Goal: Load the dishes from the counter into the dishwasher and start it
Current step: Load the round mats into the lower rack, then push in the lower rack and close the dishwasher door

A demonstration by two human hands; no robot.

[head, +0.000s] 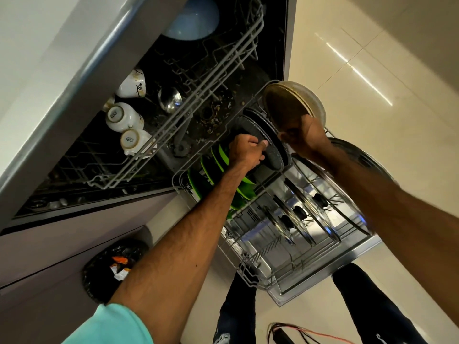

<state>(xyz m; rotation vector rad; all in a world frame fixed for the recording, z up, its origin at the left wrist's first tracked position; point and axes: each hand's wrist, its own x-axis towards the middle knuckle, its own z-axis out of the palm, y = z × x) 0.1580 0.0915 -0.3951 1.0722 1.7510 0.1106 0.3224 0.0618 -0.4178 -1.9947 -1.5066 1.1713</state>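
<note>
- Head view: the beige plates [290,103] stand on edge at the far end of the lower rack [229,244]. The right hand [304,135] grips their lower rim, likely seating them between tines.
- The left hand [246,151] curls round the grey plate [278,151] just beside them, probably steadying it so a slot stays free.
- Green plates [218,175] and glass lids [313,209] fill nearer rows.

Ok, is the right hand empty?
No, the right hand grips a beige dish by its rim, while the left hand grips a grey speckled plate.
</note>
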